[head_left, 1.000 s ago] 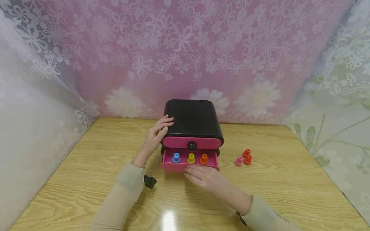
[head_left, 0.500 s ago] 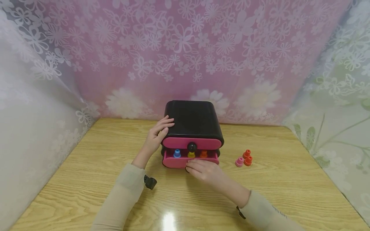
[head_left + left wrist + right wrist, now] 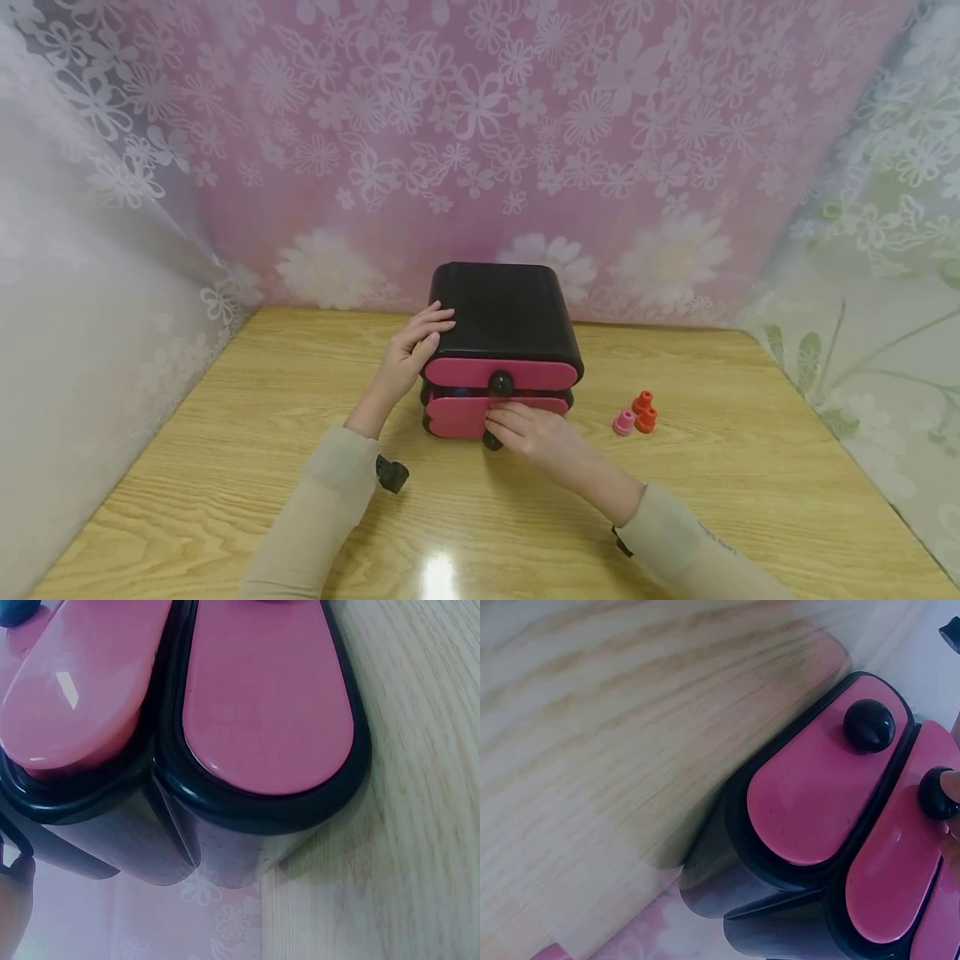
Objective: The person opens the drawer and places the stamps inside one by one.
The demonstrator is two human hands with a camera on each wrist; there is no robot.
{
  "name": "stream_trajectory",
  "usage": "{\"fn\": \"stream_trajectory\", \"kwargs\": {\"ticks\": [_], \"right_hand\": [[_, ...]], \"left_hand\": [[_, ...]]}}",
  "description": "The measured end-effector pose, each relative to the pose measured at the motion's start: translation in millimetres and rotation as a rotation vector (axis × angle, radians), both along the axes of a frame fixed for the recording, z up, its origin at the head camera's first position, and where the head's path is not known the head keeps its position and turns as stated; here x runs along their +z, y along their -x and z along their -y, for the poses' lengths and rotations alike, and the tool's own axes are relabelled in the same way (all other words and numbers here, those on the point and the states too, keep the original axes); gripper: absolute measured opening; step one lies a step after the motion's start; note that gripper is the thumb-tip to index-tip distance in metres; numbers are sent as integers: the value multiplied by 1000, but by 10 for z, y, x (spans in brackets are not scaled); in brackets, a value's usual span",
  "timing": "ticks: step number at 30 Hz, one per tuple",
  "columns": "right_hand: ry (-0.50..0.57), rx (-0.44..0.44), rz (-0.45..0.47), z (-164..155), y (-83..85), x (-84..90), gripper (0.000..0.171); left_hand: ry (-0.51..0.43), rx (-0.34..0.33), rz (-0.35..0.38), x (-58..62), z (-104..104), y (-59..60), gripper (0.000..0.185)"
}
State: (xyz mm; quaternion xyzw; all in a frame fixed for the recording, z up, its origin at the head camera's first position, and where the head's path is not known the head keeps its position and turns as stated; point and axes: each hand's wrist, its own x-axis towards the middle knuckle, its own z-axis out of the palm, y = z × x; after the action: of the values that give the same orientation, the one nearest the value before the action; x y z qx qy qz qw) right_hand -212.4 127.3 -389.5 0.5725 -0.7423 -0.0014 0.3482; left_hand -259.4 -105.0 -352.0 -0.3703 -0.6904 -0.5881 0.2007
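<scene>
A small black drawer cabinet (image 3: 498, 308) with pink fronts stands mid-table. My left hand (image 3: 405, 354) rests on its upper left side, fingers lying on the top edge. My right hand (image 3: 540, 437) presses straight fingers against the pink drawer front (image 3: 457, 415) below the top drawer (image 3: 457, 372). In the right wrist view, fingers touch that drawer's black knob (image 3: 936, 793) at the image edge. The drawer stands open by a narrow gap. Through it show a bit of a blue peg (image 3: 461, 392) and an orange one (image 3: 528, 393); the rest is hidden.
Right of the cabinet, two red pegs (image 3: 646, 419) and a pink peg (image 3: 623, 422) stand close together on the wooden table (image 3: 712, 467). A pink flowered curtain (image 3: 480, 150) hangs behind, with pale curtains at both sides. Below the middle drawer is a further pink drawer (image 3: 817, 780).
My right hand has pushed the drawer inward from well out to nearly closed, covering most of the blue, yellow and orange pegs. My left hand has stayed on the cabinet.
</scene>
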Motion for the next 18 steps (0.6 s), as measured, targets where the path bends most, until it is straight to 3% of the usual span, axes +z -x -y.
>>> {"fn": "stream_trajectory", "kwargs": {"ticks": [18], "right_hand": [[-26,-88,3,29,40,-16,35]], "left_hand": [[-6,-2,-4,5,-13,-9,26]]}}
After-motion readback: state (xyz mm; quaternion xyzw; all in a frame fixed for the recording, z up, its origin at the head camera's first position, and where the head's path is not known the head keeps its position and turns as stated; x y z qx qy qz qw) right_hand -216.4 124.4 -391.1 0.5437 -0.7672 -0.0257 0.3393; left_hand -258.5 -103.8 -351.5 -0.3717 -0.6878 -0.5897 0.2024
